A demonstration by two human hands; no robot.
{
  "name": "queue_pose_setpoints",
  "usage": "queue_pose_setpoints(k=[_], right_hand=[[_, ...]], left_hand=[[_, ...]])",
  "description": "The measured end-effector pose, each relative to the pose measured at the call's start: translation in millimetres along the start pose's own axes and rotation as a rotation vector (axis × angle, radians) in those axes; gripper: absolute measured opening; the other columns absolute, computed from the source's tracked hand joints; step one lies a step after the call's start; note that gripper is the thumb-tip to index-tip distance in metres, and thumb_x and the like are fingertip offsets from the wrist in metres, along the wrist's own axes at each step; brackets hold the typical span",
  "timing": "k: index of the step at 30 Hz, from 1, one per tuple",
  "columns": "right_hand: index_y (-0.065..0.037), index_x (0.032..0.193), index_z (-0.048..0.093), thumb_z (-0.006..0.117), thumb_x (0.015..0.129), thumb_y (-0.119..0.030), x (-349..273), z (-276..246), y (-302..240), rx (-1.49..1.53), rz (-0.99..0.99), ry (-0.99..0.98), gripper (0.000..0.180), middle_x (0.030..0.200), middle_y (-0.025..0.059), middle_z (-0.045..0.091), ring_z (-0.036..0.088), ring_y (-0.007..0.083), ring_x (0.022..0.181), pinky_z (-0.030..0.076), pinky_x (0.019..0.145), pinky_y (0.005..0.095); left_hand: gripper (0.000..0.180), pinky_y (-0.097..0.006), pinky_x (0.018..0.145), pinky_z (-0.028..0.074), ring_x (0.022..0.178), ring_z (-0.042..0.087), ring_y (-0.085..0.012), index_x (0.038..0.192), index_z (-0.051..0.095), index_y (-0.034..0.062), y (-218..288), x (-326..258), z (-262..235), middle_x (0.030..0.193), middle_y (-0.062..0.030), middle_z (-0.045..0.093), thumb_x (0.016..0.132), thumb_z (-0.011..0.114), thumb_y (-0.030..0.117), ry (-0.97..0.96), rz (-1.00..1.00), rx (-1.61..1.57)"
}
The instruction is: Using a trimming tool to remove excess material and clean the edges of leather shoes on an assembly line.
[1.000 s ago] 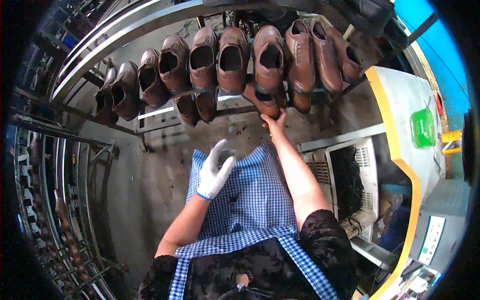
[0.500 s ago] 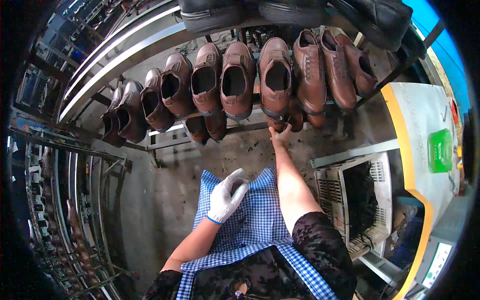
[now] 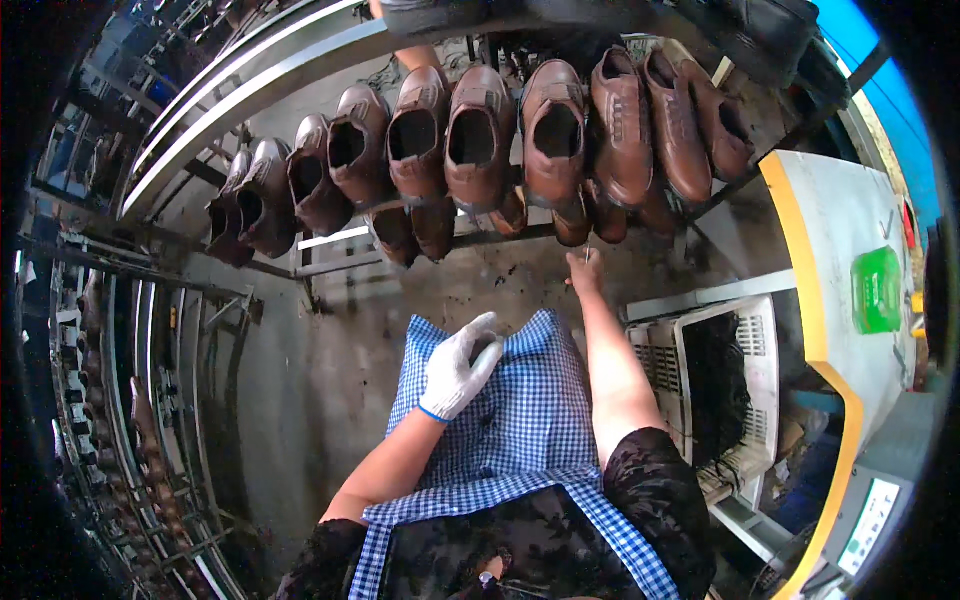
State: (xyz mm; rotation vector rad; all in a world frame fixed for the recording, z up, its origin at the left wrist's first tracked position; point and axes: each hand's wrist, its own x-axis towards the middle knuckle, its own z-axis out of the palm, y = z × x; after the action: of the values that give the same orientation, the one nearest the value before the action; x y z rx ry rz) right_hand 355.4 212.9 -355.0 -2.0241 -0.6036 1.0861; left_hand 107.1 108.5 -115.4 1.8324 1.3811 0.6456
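My left hand [image 3: 460, 368] wears a white knitted glove and is raised before the blue checked apron [image 3: 500, 420]. Its thumb stands apart from curled fingers, with nothing seen between them. My bare right hand [image 3: 586, 272] is stretched forward, just below the lower row of brown shoes. Its fingers are pinched at a thin pale sliver [image 3: 588, 254], too small to name. Closest to that hand are a lower brown shoe [image 3: 571, 226] and its neighbour [image 3: 607, 216], partly hidden by the upper row. Above them stands a brown lace-up shoe [image 3: 553, 135], toe pointing away.
A metal rack [image 3: 270, 88] carries several brown shoes, with black shoes [image 3: 745, 35] higher up. Behind it another person's arm [image 3: 418, 56] shows. At right are a white crate [image 3: 755, 370] holding dark material and a white, yellow-edged machine [image 3: 830, 240]. Another rack [image 3: 150, 400] stands left.
My right hand has drawn back from the lower brown shoes, leaving a small gap. The left hand keeps its pose. Another person's arm has appeared behind the rack. The view has shifted slightly.
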Motion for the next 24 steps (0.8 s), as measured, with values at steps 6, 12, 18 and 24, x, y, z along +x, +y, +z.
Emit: queue_pose_setpoints(k=[6, 12, 18, 24], right_hand=[[-0.019, 0.125, 0.051, 0.057, 0.089, -0.027, -16, 20, -11, -0.291, -0.685, 0.059, 0.037, 0.087, 0.0240, 0.063, 0.060, 0.0452, 0.079, 0.046, 0.070, 0.0513], [-0.030, 0.146, 0.017, 0.055, 0.090, -0.025, -9, 75, -83, -0.634, -0.733, -0.280, 0.069, 0.101, 0.0229, 0.063, 0.061, 0.0416, 0.090, 0.047, 0.076, 0.0489], [-0.023, 0.126, 0.050, 0.060, 0.084, -0.022, 4, 97, -64, -0.330, -0.046, -0.160, 0.043, 0.111, 0.0171, 0.062, 0.060, 0.0326, 0.101, 0.046, 0.080, 0.0437], [-0.001, 0.099, 0.056, 0.067, 0.081, -0.026, -72, 44, -79, -0.497, -0.835, -0.298, 0.033, 0.094, 0.0217, 0.063, 0.061, 0.0396, 0.087, 0.046, 0.070, 0.0467]], left_hand=[[0.040, -0.033, 0.073, 0.053, 0.082, 0.067, -0.0269, 0.119, 0.054, 0.0034, -3, 6, -2, 0.091, -0.0116, 0.068, 0.082, 0.064, 0.017, 0.006, 0.117, 0.011], [0.035, -0.034, 0.074, 0.052, 0.084, 0.066, -0.0280, 0.114, 0.058, 0.0015, -2, -6, -9, 0.091, -0.0126, 0.068, 0.083, 0.063, 0.017, 0.036, 0.077, -0.030], [0.034, -0.035, 0.075, 0.052, 0.083, 0.066, -0.0290, 0.114, 0.058, 0.0016, -4, -17, -9, 0.090, -0.0132, 0.068, 0.083, 0.062, 0.016, 0.012, 0.069, -0.081], [0.036, -0.032, 0.079, 0.051, 0.086, 0.066, -0.0239, 0.116, 0.057, 0.0000, -8, -28, -15, 0.094, -0.0125, 0.067, 0.085, 0.062, 0.016, 0.053, 0.070, -0.158]])
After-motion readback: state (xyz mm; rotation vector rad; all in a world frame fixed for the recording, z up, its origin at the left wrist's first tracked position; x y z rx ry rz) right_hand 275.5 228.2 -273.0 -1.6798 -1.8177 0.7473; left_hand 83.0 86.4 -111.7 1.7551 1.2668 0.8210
